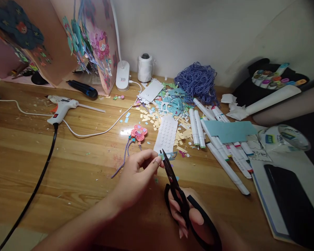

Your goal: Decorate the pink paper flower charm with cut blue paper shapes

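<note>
My right hand (181, 212) grips a pair of black scissors (174, 177), with fingers through the handle loops. The blades point away from me and are slightly parted at the tips. Close to those tips, my left hand (143, 167) pinches a small piece of coloured paper (161, 157), mostly hidden by the fingertips. Just beyond the left hand lies a pink flower ornament (139, 132) with purple cords (124, 158) and small stars attached. A white sheet of round adhesive dots (166, 134) lies behind the scissor tips.
A glue gun (64, 106) and a utility knife (82, 89) lie at left. Paper scraps (172, 101), purple cord (196, 82) and a white thread spool (144, 68) sit at the back. Several markers (225, 146), a tape roll (284, 137) and a black phone-like slab (293, 205) are at right.
</note>
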Tool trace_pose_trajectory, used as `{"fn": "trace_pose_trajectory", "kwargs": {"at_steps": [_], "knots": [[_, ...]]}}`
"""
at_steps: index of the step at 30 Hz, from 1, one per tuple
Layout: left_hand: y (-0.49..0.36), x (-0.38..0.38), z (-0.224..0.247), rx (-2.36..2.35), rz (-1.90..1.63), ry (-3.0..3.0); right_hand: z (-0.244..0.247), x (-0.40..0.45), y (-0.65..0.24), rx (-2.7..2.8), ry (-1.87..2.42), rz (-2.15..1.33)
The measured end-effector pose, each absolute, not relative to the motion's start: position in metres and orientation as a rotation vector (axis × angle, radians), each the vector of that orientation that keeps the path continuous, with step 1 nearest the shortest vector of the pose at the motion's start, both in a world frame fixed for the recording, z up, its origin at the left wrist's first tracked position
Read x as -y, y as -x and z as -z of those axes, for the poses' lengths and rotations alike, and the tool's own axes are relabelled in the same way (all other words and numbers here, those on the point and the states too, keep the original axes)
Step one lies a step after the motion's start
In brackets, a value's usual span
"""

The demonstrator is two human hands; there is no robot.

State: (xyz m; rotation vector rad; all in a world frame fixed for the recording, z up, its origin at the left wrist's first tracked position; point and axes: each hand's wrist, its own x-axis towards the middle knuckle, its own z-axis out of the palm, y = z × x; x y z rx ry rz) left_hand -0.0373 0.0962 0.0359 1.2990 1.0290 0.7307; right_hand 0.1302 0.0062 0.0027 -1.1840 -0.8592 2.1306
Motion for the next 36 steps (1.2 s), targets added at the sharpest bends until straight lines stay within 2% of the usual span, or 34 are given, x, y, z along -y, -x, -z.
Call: {"fn": "trace_pose_trajectory", "kwargs": {"at_steps": [6,19,36], "knots": [[0.037,-0.096,-0.037,-1.014,-0.701,-1.249,-0.015,-0.012,-0.123,0.715,1.203,-2.156],[0.039,-0.09,-0.036,-1.051,-0.806,-1.42,-0.029,-0.026,-0.126,0.808,1.352,-2.208],[0.04,-0.091,-0.037,-1.035,-0.915,-1.321,-0.014,-0.018,-0.133,0.947,1.353,-2.203]]}}
